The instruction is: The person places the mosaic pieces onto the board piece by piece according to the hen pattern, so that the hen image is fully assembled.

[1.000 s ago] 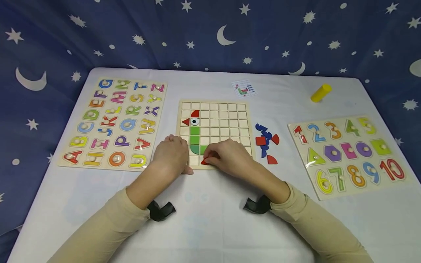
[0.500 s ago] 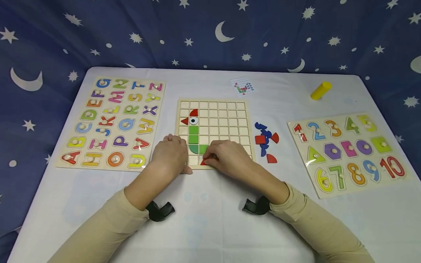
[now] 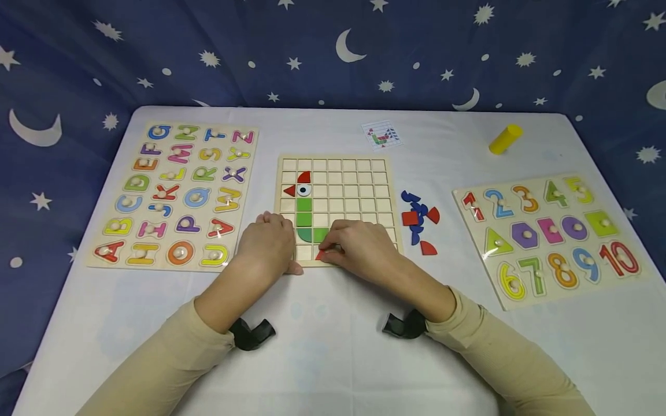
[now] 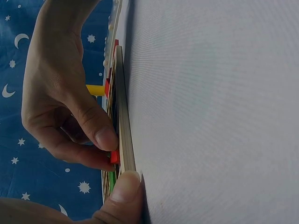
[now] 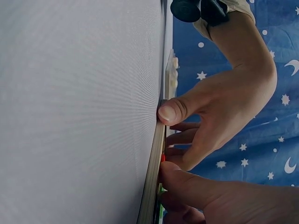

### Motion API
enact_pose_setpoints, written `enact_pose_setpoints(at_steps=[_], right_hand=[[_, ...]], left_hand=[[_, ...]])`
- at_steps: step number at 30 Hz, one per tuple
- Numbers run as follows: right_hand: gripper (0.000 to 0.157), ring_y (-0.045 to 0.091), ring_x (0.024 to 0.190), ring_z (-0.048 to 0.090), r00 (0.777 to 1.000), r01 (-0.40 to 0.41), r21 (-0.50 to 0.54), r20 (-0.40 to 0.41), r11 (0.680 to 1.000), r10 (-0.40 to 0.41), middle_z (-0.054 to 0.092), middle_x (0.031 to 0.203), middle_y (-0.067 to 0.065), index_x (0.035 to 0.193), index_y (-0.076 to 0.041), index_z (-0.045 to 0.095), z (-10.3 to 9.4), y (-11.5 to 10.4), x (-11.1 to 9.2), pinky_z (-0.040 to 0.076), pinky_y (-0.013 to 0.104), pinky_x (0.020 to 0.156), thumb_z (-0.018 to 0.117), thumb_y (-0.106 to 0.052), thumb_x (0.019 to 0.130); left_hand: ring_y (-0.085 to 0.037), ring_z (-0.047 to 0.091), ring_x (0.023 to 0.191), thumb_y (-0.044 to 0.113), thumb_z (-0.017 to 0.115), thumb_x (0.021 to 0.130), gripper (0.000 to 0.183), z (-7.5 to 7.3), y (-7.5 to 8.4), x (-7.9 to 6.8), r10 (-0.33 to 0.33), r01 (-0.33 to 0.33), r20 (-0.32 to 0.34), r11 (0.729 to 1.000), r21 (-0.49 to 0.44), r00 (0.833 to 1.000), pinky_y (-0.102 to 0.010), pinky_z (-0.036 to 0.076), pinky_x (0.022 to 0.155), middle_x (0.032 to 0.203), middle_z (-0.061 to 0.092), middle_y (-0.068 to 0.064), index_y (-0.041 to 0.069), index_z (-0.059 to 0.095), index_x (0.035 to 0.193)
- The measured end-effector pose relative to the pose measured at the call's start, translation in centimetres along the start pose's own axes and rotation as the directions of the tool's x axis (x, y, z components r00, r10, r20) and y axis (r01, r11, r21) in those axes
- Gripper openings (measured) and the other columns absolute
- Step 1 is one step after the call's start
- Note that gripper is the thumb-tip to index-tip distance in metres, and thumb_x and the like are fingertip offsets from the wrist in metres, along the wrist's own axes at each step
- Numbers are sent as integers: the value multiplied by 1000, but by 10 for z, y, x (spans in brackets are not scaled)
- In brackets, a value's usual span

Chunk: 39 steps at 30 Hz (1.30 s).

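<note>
A wooden grid board (image 3: 351, 190) lies in the middle of the table. Red, green and eye-marked pieces fill part of its left side, among them a green square (image 3: 304, 219) and a white eye piece (image 3: 304, 190). My left hand (image 3: 266, 245) grips the board's near left corner, its thumb (image 4: 126, 189) against the front edge. Between thumb and fingers my right hand (image 3: 364, 245) pinches a small red piece (image 3: 319, 255) at the front row, second cell from the left. The left wrist view shows this red piece (image 4: 115, 157) low at the board; fingers cover part of it.
To the right of the board lie loose blue pieces (image 3: 416, 209), a red square (image 3: 410, 218) and red quarter-circles (image 3: 429, 248). A picture card (image 3: 382, 135) is behind. Alphabet board (image 3: 171, 196) left, number board (image 3: 546, 237) right, yellow cylinder (image 3: 505, 139) at the back right.
The head view has shifted slightly, so the table's things sit a little further left in it. Both hands keep their places at the board, the red piece still pinched.
</note>
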State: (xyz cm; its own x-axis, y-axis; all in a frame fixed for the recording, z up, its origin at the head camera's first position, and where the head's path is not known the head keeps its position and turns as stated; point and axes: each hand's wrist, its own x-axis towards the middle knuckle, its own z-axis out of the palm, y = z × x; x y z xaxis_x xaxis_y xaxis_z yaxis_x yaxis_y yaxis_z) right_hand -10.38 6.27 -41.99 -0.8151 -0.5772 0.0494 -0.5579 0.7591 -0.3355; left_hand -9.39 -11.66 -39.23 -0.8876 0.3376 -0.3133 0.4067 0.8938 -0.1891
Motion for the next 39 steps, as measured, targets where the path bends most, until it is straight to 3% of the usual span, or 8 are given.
enact_pose_setpoints(at_steps=[33,36,39], right_hand=[[13,2,62,52,1000,-7,-26,6,1000,7,66,85,-12,91,-26,76,-1,1,1,36,18,46,75,-33,80],[15,3,63,53,1000,-17,-16,3,1000,17,66,86,-11,92,-25,76,-9,1,0,38,19,48,74,-33,80],[19,6,66,54,999,-53,-17,5,998,53,67,87,-11,98,-24,75,-30,8,-2,40,22,52,74,-34,82]], left_hand=[[-43,59,112,60,71,72,98,0,-1,-1,13,-13,-34,1000,9,999,-46,55,83,122,54,-38,-19,47,126],[-43,59,112,60,71,72,98,0,-1,-1,13,-13,-35,1000,7,999,-46,55,84,122,54,-37,-19,47,125],[-44,59,112,60,71,72,98,1,-1,-1,17,-17,-36,1000,3,999,-46,55,84,122,54,-37,-19,47,125]])
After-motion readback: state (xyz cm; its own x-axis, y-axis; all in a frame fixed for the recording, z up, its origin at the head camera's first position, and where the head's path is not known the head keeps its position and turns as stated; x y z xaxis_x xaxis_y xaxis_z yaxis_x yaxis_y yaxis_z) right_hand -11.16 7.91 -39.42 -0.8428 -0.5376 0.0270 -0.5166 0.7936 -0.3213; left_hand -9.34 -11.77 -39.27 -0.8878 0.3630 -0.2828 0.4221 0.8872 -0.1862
